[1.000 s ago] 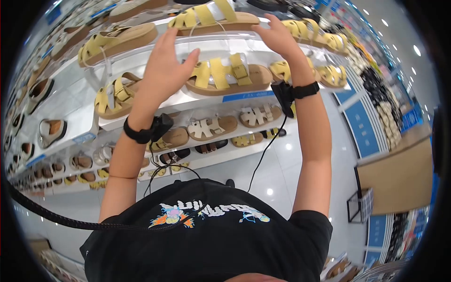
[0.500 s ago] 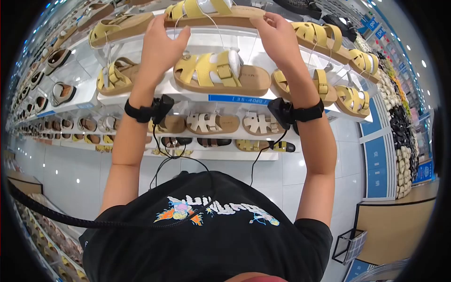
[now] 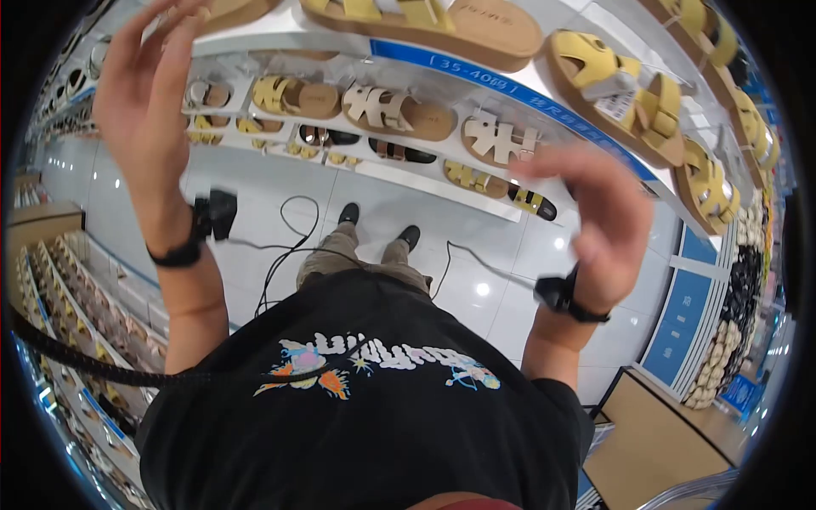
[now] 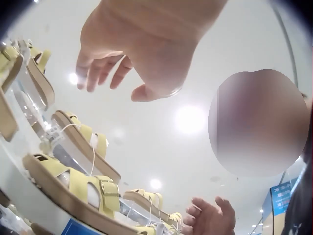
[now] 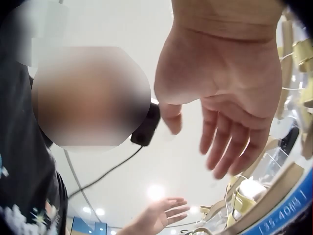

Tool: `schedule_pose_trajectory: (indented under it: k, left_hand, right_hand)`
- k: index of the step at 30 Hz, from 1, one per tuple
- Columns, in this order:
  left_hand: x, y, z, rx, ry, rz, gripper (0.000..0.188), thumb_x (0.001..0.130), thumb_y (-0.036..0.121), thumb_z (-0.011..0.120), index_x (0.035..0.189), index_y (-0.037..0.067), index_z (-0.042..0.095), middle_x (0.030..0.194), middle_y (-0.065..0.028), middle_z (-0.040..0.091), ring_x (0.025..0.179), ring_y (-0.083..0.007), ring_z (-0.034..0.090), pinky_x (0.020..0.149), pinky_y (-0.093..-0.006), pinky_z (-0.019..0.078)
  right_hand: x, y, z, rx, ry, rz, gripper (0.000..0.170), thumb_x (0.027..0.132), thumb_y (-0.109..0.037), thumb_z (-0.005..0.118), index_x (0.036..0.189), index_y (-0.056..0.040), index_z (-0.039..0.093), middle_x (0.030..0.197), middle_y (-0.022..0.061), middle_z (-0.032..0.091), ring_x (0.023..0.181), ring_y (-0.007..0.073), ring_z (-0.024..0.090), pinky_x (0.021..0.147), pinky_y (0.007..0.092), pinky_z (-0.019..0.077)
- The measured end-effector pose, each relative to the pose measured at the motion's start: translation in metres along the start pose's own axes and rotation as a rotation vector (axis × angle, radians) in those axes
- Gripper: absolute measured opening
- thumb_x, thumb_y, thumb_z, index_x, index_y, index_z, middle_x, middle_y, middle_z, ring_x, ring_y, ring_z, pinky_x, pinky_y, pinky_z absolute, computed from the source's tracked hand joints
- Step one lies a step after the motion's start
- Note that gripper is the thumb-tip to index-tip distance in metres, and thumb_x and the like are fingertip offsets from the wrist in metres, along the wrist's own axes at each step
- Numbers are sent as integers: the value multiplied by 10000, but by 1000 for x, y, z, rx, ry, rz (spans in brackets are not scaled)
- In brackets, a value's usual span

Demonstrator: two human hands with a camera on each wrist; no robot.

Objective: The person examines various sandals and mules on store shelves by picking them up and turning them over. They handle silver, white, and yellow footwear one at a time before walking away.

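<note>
In the head view the left hand (image 3: 153, 110) is raised at the upper left, fingers extended, its tips overlapping the edge of a tan-soled sandal on the upper shelf; touch cannot be told. The right hand (image 3: 608, 212), blurred, hovers in front of the shelves with relaxed, slightly bent fingers and nothing in it. Between them at the top lies a large yellow sandal (image 3: 501, 36), with another yellow sandal (image 3: 599, 81) to its right. The left wrist view shows the left hand (image 4: 142, 46) empty, and the right wrist view shows the right hand (image 5: 220, 83) empty too.
Below the blue label strip (image 3: 484, 75) are lower rows with a white strapped sandal (image 3: 395, 112). Cables (image 3: 293, 248) hang from the wrist cameras. A tan box-like stand (image 3: 650, 425) is at the lower right, and more shoe racks line the left.
Both hands have come away from the top sandal and moved apart, the left outward to the left, the right lower and rightward. The head view has tilted down, showing feet and floor.
</note>
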State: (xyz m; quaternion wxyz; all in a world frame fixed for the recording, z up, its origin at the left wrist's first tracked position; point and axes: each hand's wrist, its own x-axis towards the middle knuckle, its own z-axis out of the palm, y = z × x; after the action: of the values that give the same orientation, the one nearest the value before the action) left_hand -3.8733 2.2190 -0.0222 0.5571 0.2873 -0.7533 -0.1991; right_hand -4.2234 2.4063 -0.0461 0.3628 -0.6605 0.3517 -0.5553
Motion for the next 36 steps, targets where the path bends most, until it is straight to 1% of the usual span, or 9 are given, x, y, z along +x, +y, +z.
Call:
schedule_pose_trajectory:
  k: [2,6,10,14,16,26,28,32,36]
  left_hand:
    - [-51,1,-18,-107,-120,-143,290,1006,10,601,1290,-50,620,1176,-135,722,1086,-195,680,995,-299,503]
    - [-166,-22,-30,35,-310,-674,229,1036,-28,542,1249,-67,617,1100,-139,708,1040,-200,682,989,-330,523]
    - [-224,11,-17,-260,-302,-822,245,1020,-79,527,1245,-69,624,1119,-145,715,1069,-185,682,972,-318,523]
    - [-211,85,-23,-790,-381,-688,748,963,492,710,1345,-130,545,1206,-270,687,1107,-345,688,983,-476,544]
    - [-217,96,0,-1419,-230,-161,915,886,678,702,1273,-143,581,1243,-376,629,1095,-437,678,918,-557,573]
    - [-263,144,-72,-1445,-325,-94,696,1010,545,606,1200,-124,637,1271,-413,604,1158,-486,637,955,-530,552]
    - [-270,144,-72,-1481,-338,-98,678,1020,530,595,1201,-123,639,1276,-414,601,1169,-487,630,970,-529,543]
    - [-279,150,-60,-1557,-326,-114,644,1041,499,572,1204,-120,643,1287,-417,597,1193,-490,616,998,-526,526]
    - [-278,151,-45,-1588,-292,-90,611,1062,468,550,1207,-117,648,1297,-419,593,1217,-493,603,1027,-523,509]
  right_hand:
    - [-43,24,-10,101,-162,255,325,963,-79,616,1244,78,658,1159,170,726,1078,259,699,1001,388,525]
    - [-163,166,26,-37,320,718,362,945,-198,729,1213,40,678,1150,197,731,1007,281,731,902,368,568]
    - [-302,257,93,-421,22,1111,381,931,-271,759,1194,-4,694,1087,192,752,974,275,742,823,371,593]
    - [-399,294,172,-296,-63,1245,427,955,-360,712,1202,-12,706,1002,179,768,884,285,756,818,386,590]
    - [-420,291,208,-172,-206,1420,428,957,-372,689,1198,-19,715,984,191,772,904,273,756,821,392,585]
    - [-493,300,267,-462,-324,1638,535,830,-475,681,1011,20,772,975,245,766,983,396,736,883,442,573]
    - [-505,301,271,-599,-358,1561,510,868,-468,666,918,28,774,771,172,746,650,266,725,750,394,598]
    - [-518,281,284,-627,-321,1550,591,817,-513,701,928,63,760,992,300,745,1005,429,726,910,463,568]
    - [-570,278,287,-612,-500,1539,577,873,-540,659,993,9,786,991,284,750,1019,452,713,924,474,562]
